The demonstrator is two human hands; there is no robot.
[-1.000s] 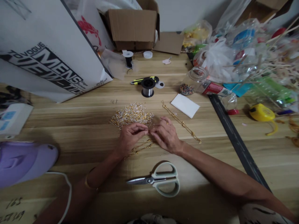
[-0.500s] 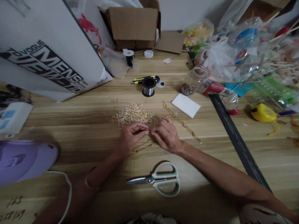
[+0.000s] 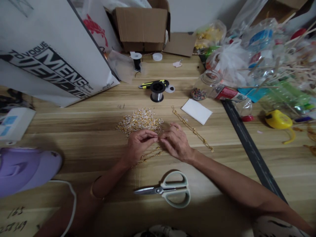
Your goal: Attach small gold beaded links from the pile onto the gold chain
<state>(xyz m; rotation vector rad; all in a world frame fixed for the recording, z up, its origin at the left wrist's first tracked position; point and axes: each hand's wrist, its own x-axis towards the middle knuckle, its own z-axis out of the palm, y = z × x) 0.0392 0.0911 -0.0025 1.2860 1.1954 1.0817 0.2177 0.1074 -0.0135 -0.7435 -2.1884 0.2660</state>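
Observation:
My left hand (image 3: pixel 141 143) and my right hand (image 3: pixel 178 142) meet fingertip to fingertip, each closed in a pinch. Whatever sits between the fingers is too small to make out. Just in front of the fingertips, gold beaded chain (image 3: pixel 149 158) lies in two strands, partly hidden by my left hand. Behind the hands is a pile of small gold and clear pieces (image 3: pixel 140 120). Another gold beaded chain (image 3: pixel 195 131) stretches over the table to the right of my right hand. Scissors (image 3: pixel 170 190) with pale handles lie nearer to me, their blades pointing left.
A wire spool (image 3: pixel 157 92) and a yellow-black cutter (image 3: pixel 151 84) lie beyond the pile. To the right are a folded white paper (image 3: pixel 197 111), a jar of beads (image 3: pixel 204 86) and a yellow tape measure (image 3: pixel 278 119). A purple appliance (image 3: pixel 27 169) stands at left.

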